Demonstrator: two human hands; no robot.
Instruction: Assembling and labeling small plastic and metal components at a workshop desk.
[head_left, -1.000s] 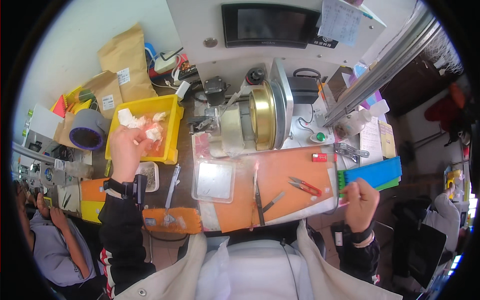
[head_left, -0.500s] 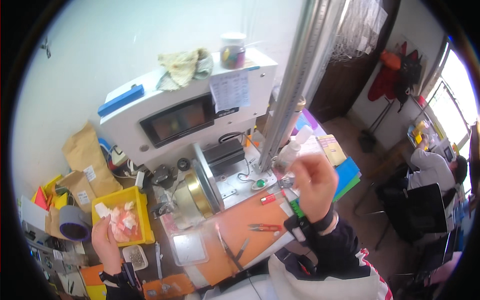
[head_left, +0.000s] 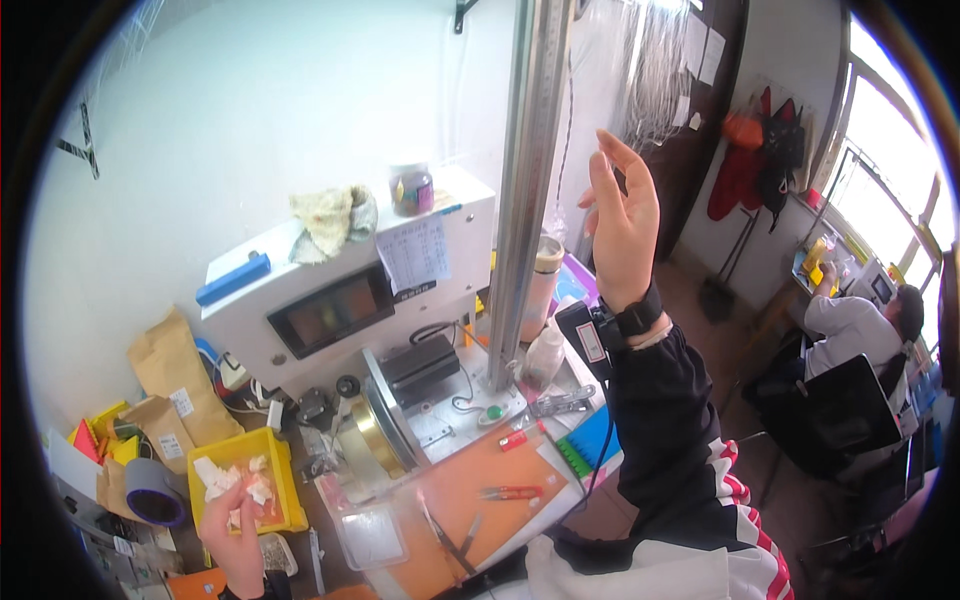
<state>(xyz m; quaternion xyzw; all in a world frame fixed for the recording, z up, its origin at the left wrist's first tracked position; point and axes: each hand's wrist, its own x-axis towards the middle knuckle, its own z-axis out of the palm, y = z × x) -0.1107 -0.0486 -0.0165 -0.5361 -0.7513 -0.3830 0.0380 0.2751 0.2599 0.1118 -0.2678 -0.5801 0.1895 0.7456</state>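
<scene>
My right hand (head_left: 625, 225) is raised beside the tall metal upright (head_left: 533, 170), with its fingers stretched out and nothing visible in them. A dark band and a small black box are on its wrist. My left hand (head_left: 232, 540) is over the near edge of the yellow bin (head_left: 287, 478), fingertips drawn together; whatever they pinch, if anything, is too small to make out. Crumpled white and pinkish scraps (head_left: 258, 487) lie in that bin. Partly hidden beside this hand is a small dish (head_left: 279, 553) of tiny parts.
A white machine (head_left: 240, 328) with a dark screen and a brass-coloured wheel (head_left: 372, 440) stands at the back. On the orange mat (head_left: 470, 505) lie red-handled snips (head_left: 512, 492) and a red lighter (head_left: 519, 436). A clear square tray (head_left: 373, 538) sits nearby. Another person (head_left: 845, 330) sits far right.
My right hand has risen from above the bench to high beside the upright, its fingers straightening. My left hand has shifted slightly right and nearer. The view has tilted upward.
</scene>
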